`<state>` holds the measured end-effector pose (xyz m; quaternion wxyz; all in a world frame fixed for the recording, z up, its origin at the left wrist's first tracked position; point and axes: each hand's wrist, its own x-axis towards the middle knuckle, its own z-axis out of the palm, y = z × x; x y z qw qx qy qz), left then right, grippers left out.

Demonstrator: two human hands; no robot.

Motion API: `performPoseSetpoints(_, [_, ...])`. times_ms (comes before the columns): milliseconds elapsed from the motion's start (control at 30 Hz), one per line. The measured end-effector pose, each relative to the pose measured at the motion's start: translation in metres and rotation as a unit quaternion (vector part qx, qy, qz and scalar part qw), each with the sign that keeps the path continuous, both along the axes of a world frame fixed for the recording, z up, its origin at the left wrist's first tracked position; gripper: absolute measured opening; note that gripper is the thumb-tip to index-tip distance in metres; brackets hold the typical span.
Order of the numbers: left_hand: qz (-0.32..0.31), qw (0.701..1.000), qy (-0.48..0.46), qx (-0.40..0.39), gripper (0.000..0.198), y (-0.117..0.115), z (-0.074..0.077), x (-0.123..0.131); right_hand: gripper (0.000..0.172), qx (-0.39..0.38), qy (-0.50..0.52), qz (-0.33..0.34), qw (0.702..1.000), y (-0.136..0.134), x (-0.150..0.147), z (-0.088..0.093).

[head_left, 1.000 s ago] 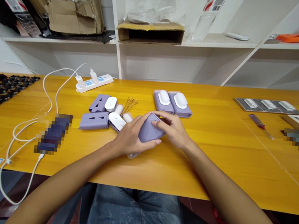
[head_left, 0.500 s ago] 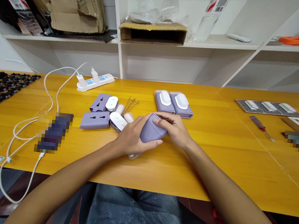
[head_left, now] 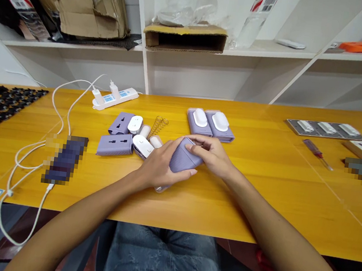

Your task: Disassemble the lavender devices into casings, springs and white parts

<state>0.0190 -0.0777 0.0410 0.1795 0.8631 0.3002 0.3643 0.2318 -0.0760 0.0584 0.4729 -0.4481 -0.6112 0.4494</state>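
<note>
Between both hands is a purple plastic case (head_left: 183, 157), tilted, just above the table's front half. My left hand (head_left: 159, 163) wraps around its left side, thumb along the lower edge. My right hand (head_left: 213, 155) grips its upper right corner with thumb and fingers. A clear edge pokes out below my left palm; what it belongs to is hidden. Left of my hands lie purple housings with slots (head_left: 115, 145), a white oval cover (head_left: 143, 146), a white round-cornered piece (head_left: 135, 124), pale cylinders (head_left: 156, 141) and coil springs (head_left: 159, 126). Two purple cases with white tops (head_left: 220, 122) stand behind my hands.
At left are a phone (head_left: 67, 159) on a white cable, a power strip (head_left: 115, 98) and many black parts (head_left: 3, 102). To the right lie a screwdriver (head_left: 317, 154) and a grey plate with white pieces (head_left: 326, 129). Shelves with a cardboard box (head_left: 186, 39) rise behind.
Almost nothing differs. Both hands keep their hold on the purple case, and the view has shifted very slightly.
</note>
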Motion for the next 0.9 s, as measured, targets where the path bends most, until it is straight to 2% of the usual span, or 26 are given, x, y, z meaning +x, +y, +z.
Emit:
performPoseSetpoints(267, [0.001,1.0,0.001,-0.004,0.088,-0.0003,-0.0003,0.0001,0.042,-0.004,0.004,0.006,1.0,-0.0002,0.0009,-0.0021])
performPoseSetpoints(667, [0.001,1.0,-0.002,0.01,0.09,-0.0033,0.0049,-0.0001,0.045,0.016,0.019,0.061,0.998,-0.0017,0.0083,0.0009])
performPoseSetpoints(900, [-0.001,1.0,-0.011,0.018,0.092,-0.0036,0.0055,0.0005,0.041,0.027,0.063,0.051,0.996,0.0003,0.0058,-0.0034])
